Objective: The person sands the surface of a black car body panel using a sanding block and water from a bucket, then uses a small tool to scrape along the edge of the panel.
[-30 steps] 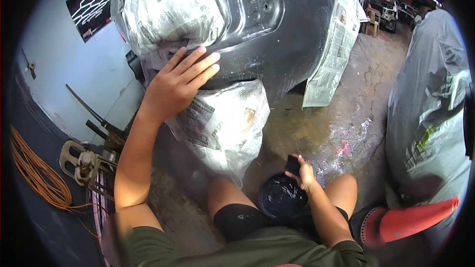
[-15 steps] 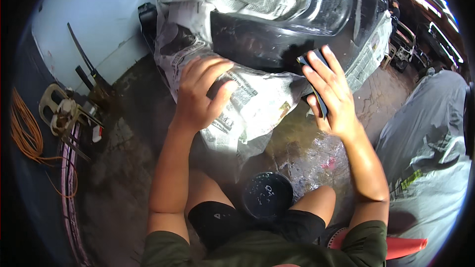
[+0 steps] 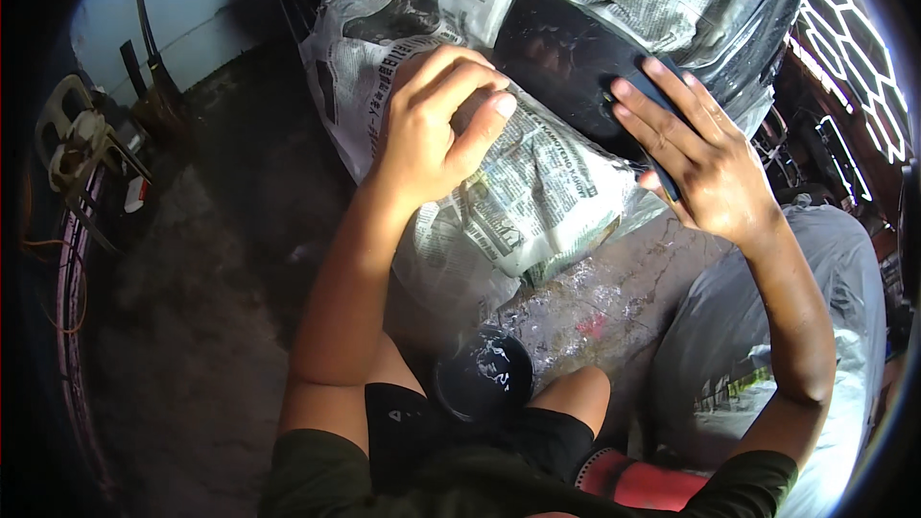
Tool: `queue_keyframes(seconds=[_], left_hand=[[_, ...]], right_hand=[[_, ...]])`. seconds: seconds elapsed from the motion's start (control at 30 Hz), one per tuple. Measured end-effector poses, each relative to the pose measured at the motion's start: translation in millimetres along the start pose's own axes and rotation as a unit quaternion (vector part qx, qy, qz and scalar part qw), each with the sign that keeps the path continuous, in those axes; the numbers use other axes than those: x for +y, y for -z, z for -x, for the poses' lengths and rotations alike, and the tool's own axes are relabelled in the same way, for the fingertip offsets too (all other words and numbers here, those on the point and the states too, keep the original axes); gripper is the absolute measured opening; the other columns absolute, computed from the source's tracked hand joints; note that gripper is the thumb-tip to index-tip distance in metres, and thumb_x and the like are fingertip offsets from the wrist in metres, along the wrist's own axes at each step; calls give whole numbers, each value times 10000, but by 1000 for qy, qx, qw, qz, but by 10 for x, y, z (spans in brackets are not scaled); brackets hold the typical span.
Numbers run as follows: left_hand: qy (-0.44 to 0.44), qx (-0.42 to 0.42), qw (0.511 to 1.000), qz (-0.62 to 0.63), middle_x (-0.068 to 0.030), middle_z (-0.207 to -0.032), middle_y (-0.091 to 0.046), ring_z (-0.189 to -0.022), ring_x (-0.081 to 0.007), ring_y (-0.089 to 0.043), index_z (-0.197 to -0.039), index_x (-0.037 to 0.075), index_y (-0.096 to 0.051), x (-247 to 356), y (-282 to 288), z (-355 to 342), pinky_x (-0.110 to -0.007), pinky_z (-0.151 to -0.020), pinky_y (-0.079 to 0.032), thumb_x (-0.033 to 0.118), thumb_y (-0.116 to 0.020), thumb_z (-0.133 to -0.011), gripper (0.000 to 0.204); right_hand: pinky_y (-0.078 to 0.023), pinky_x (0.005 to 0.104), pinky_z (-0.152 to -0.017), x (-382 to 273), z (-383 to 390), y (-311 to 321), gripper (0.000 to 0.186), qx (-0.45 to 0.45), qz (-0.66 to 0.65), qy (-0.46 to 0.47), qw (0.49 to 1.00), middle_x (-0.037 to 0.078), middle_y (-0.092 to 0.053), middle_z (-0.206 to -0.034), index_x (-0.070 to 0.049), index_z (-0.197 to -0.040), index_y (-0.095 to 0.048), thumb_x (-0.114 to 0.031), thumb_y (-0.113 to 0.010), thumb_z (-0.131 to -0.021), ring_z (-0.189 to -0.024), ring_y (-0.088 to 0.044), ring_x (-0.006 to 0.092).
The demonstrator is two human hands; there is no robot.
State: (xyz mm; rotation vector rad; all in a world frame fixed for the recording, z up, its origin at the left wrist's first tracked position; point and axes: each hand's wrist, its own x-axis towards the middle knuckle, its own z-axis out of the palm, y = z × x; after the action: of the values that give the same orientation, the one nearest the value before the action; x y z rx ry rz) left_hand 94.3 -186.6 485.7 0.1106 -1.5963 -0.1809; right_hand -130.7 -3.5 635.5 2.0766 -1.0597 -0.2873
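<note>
We clamp our right hand (image 3: 715, 173) on a dark pad (image 3: 660, 96); our left hand (image 3: 430, 134), thumb apart, is over newspaper (image 3: 542, 187).

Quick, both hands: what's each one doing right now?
Left hand: open, loosely curved, nothing visible in it, over the newspaper masking; contact unclear.
Right hand: closed on a dark flat pad, at the black bumper.
</note>
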Motion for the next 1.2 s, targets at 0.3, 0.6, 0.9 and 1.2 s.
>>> queue_keyframes(seconds=[0.3, 0.6, 0.9, 1.2], left_hand=[[31, 10, 999, 27, -133, -959, -713, -895, -302, -693, -954, -1, -736, 84, -11, 58, -389, -837, -531, 130, -704, -921, 139], [7, 50, 999, 12, -105, -917, -698, -850, -300, -671, -912, 21, -720, 40, -143, 69, -410, -806, -504, 103, -696, -883, 91], [9, 58, 998, -17, -71, -908, -698, -836, -274, -664, -874, 55, -711, 53, -151, 77, -410, -800, -506, 143, -699, -826, 101], [6, 50, 999, -2, -84, -925, -697, -834, -283, -661, -902, 38, -709, 22, -107, 82, -411, -813, -507, 156, -713, -836, 136]], right_hand=[[-333, 530, -1257, -25, -293, 290, 571, -91, 19, 15, 996, 69, -486, -1610, -18, -1423, -626, -399, -573, -1002, -1562, -328, 311], [-315, 498, -1266, -7, -1012, 63, 511, -66, 63, 27, 995, 74, -437, -1644, -54, -1474, -575, -319, -565, -1037, -1549, -347, 315], [-325, 541, -1254, -118, -688, 362, 652, -174, 36, -12, 984, 47, -461, -1636, -89, -1490, -583, -230, -699, -863, -1567, -331, 296], [-185, 633, -1272, -246, -424, 372, 767, -220, 91, -80, 968, 10, -439, -1659, -144, -1526, -560, -221, -712, -777, -1569, -342, 269]])
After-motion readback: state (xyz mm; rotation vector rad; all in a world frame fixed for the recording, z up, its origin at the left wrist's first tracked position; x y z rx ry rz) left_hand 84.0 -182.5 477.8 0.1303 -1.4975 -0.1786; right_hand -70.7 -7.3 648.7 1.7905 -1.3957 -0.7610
